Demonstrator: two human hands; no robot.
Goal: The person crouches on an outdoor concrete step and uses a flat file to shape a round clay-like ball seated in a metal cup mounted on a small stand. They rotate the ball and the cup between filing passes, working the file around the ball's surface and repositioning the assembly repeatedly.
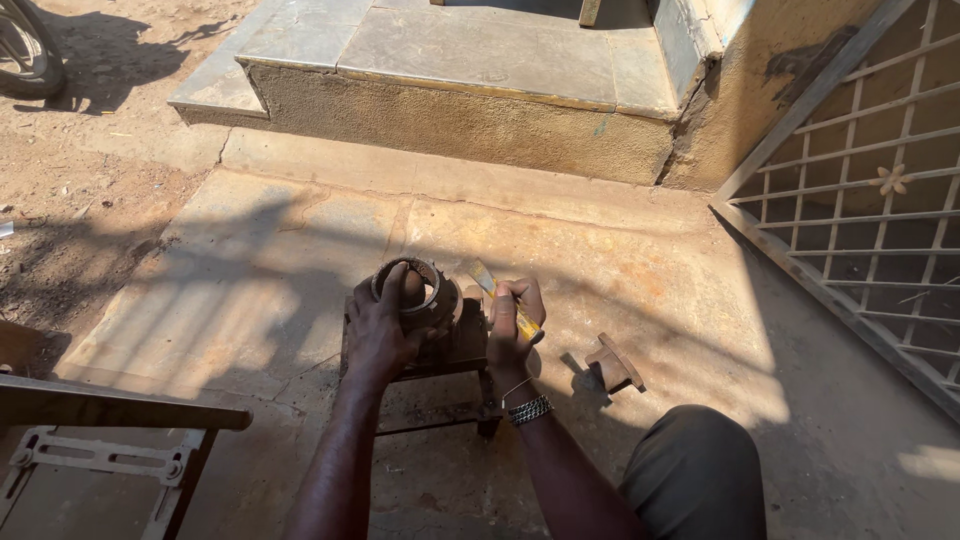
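Note:
A dark, round metal part with a ring-shaped top (428, 300) sits on a small low metal stand (440, 385) on the ground. My left hand (382, 325) grips this part from the left, with the thumb over its rim. My right hand (510, 320) is closed around a yellow-handled tool (500, 295) whose tip points toward the right side of the part. A metal bracelet is on my right wrist.
A small wooden block piece (612, 363) lies right of the stand. Stone steps (470, 90) rise ahead. A metal grille (860, 210) leans at the right. A wooden bench edge (110, 410) is at lower left, a wheel (25, 50) at top left. My knee (700, 470) is lower right.

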